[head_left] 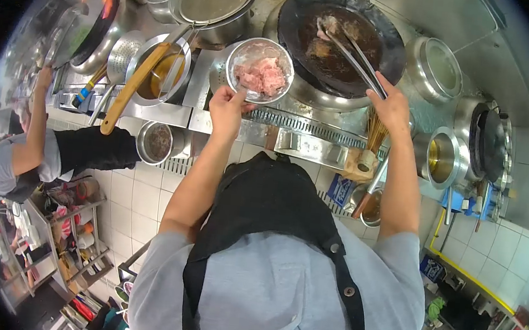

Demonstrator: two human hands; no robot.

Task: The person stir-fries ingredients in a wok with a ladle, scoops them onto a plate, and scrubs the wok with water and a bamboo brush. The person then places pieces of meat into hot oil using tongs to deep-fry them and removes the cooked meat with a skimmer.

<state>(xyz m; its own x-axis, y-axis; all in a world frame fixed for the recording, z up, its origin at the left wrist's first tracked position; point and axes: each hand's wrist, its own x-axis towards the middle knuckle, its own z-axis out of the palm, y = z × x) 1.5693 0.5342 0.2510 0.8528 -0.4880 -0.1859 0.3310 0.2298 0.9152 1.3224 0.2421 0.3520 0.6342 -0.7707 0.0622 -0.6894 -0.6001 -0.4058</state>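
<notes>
My left hand point(228, 107) pinches the near rim of a round metal bowl point(237, 54), which is tilted a little towards me. Raw pink meat point(262, 76) sits in a heap inside it. My right hand point(392, 107) grips a pair of metal tongs point(357, 61), their tips down in a large black wok point(391, 43). Dark oil point(352, 52) fills the wok's bottom, and pieces of meat point(328, 28) lie in it at the tong tips. Whether the tips are closed on a piece I cannot tell.
Left of the bowl, a wooden-handled strainer point(138, 86) lies over a pot of oil point(165, 76). A bamboo brush point(376, 134) stands below my right hand. More pots point(447, 157) sit at the right. At far left, a co-worker point(30, 149) works near a flaming wok point(102, 28).
</notes>
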